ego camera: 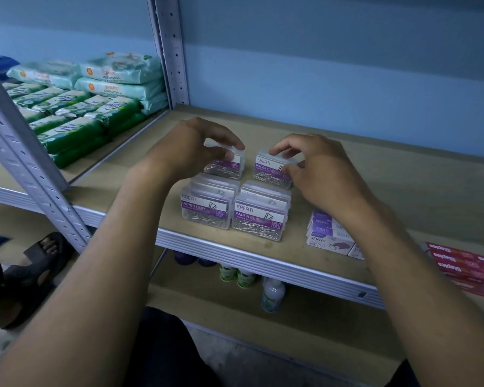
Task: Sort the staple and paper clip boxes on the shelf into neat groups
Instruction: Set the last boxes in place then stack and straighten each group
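Clear paper clip boxes with purple labels stand on the tan shelf [347, 169] in two rows. My left hand [190, 146] grips the back left paper clip box [229, 167] from above, fingers curled over its top. My right hand [319, 169] pinches the back right paper clip box [268, 170] at its top and right side. Two front stacks of paper clip boxes [207, 208] [259, 216] stand side by side near the shelf edge. White and purple staple boxes [327, 236] are stacked to the right, partly hidden by my right forearm. Red staple boxes [467, 263] lie at the far right edge.
Green and pale wipe packs [76, 107] fill the neighbouring shelf on the left, past a grey metal upright [171, 51]. Small bottles [271, 294] stand on the shelf below. A person's sandalled foot [45, 247] shows at the lower left.
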Demonstrator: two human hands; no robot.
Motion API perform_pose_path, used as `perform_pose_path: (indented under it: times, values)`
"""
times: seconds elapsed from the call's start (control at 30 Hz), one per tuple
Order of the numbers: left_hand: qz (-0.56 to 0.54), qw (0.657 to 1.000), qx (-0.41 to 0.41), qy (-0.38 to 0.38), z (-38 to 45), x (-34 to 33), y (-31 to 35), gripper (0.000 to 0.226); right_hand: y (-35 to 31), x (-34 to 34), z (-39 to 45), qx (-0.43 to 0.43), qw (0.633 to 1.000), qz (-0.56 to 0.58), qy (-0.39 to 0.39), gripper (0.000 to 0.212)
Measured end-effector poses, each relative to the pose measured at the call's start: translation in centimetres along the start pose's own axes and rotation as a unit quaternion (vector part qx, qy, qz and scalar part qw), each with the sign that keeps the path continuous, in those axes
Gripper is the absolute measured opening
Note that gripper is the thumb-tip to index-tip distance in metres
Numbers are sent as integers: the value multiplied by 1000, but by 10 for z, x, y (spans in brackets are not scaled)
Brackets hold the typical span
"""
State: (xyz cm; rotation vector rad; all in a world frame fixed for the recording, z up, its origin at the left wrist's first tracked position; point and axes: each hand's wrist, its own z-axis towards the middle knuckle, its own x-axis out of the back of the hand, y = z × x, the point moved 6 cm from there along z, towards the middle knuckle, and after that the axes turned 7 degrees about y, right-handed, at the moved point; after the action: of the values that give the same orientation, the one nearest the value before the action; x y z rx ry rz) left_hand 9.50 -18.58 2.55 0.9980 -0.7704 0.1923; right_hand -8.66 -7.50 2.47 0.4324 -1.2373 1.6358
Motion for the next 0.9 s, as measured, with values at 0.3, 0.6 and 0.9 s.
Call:
perform_pose_path:
  times: [0.3,0.6,0.9]
  values:
    - [-31,999,-15,-24,-10,2,14,18,-6,11,-9,7,1000,22,1,29]
    - [-34,996,-51,-71,-28,11,31,19,-23,28,-24,0,998,51,-21,25]
    - [-40,995,-50,-82,-40,10,27,19,-28,28,-33,-7,998,44,-51,23]
